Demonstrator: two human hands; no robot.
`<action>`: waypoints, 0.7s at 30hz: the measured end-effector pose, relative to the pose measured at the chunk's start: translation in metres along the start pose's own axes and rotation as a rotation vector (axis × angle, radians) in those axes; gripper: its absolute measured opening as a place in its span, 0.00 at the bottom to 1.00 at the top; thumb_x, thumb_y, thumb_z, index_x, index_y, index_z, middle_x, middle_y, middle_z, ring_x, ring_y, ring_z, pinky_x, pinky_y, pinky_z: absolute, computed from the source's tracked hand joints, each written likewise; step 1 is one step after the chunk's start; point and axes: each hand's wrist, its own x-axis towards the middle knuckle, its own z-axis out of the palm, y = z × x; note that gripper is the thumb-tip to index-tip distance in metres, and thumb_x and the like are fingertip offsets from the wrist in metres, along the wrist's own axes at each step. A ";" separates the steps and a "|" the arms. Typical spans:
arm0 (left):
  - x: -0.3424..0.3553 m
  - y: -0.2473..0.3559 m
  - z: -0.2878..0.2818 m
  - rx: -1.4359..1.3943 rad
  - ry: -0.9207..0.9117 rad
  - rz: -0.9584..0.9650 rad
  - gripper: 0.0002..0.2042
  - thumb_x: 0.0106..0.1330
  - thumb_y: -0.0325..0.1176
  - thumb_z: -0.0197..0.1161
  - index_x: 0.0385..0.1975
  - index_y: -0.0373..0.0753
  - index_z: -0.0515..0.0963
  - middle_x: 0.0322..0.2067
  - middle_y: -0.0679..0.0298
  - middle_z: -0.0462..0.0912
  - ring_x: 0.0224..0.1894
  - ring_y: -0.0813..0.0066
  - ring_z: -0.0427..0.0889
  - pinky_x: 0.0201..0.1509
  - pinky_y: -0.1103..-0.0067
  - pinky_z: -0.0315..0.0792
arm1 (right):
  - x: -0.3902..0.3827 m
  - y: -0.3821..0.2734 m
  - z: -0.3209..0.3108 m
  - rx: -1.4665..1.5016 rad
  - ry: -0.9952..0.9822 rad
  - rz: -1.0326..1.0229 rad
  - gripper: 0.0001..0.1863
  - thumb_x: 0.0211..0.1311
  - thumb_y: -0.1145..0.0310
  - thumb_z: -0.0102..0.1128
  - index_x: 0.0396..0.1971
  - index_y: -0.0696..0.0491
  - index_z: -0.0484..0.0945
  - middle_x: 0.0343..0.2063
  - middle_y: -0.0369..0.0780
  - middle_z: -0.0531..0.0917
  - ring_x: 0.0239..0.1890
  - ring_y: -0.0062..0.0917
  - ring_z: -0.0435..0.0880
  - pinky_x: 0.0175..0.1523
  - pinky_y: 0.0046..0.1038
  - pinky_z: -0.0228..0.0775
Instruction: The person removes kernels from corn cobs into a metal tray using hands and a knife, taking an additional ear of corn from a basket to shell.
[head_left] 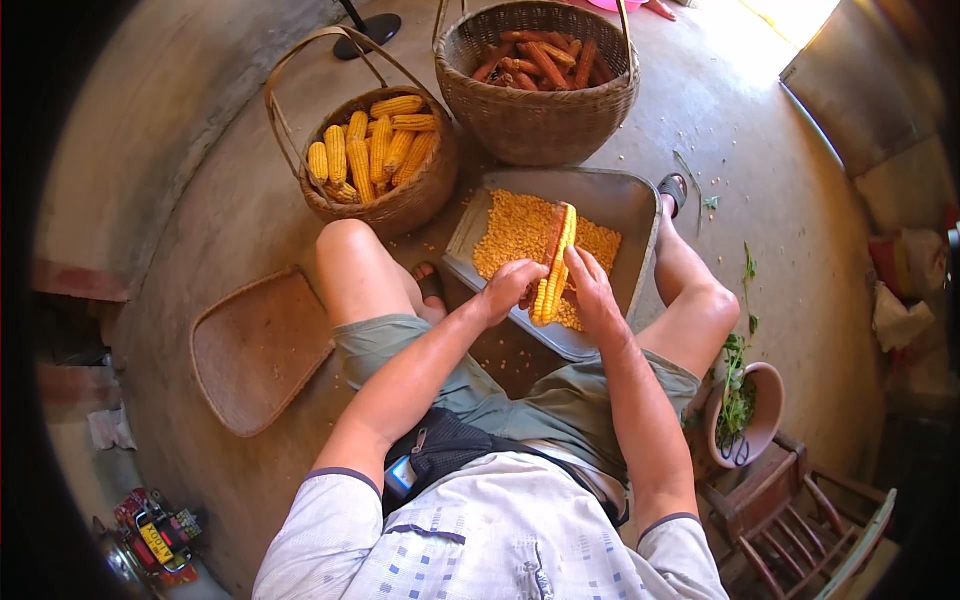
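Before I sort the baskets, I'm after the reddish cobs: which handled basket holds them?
The larger basket, right of the smaller basket; it holds reddish cobs, while the other holds yellow corn.

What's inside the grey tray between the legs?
Loose yellow kernels lie in the grey tray. The held corn, left hand and right hand hide some; anything beneath the kernels is covered.
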 end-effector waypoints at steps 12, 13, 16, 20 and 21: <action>-0.018 -0.018 0.023 0.543 0.057 0.050 0.26 0.70 0.55 0.56 0.40 0.31 0.75 0.30 0.57 0.80 0.35 0.73 0.77 0.40 0.73 0.72 | 0.032 0.049 0.025 0.534 0.519 0.496 0.14 0.67 0.58 0.58 0.41 0.53 0.73 0.29 0.37 0.79 0.29 0.23 0.77 0.35 0.26 0.72; -0.018 -0.016 0.024 0.540 0.055 0.042 0.26 0.70 0.55 0.56 0.40 0.31 0.75 0.30 0.57 0.80 0.35 0.73 0.77 0.40 0.73 0.72 | 0.032 0.049 0.026 0.529 0.504 0.491 0.14 0.66 0.58 0.58 0.40 0.53 0.73 0.29 0.37 0.79 0.29 0.23 0.77 0.35 0.26 0.71; -0.017 -0.017 0.024 0.643 0.098 0.044 0.24 0.72 0.52 0.54 0.41 0.31 0.76 0.30 0.52 0.80 0.34 0.73 0.77 0.39 0.72 0.72 | 0.034 0.047 0.023 0.526 0.447 0.508 0.13 0.67 0.59 0.57 0.41 0.54 0.72 0.30 0.36 0.78 0.31 0.21 0.76 0.36 0.26 0.70; -0.013 -0.020 0.027 0.570 0.151 0.084 0.20 0.75 0.46 0.50 0.38 0.30 0.76 0.27 0.51 0.78 0.32 0.72 0.76 0.39 0.71 0.71 | 0.038 0.050 0.019 0.557 0.434 0.505 0.12 0.67 0.60 0.57 0.39 0.54 0.73 0.29 0.36 0.78 0.30 0.21 0.75 0.35 0.26 0.69; -0.012 -0.018 0.030 0.530 0.161 0.081 0.19 0.76 0.44 0.49 0.38 0.30 0.76 0.26 0.52 0.78 0.31 0.72 0.76 0.39 0.72 0.71 | 0.038 0.053 0.017 0.555 0.432 0.499 0.12 0.67 0.60 0.56 0.38 0.54 0.73 0.28 0.36 0.78 0.29 0.20 0.75 0.35 0.25 0.69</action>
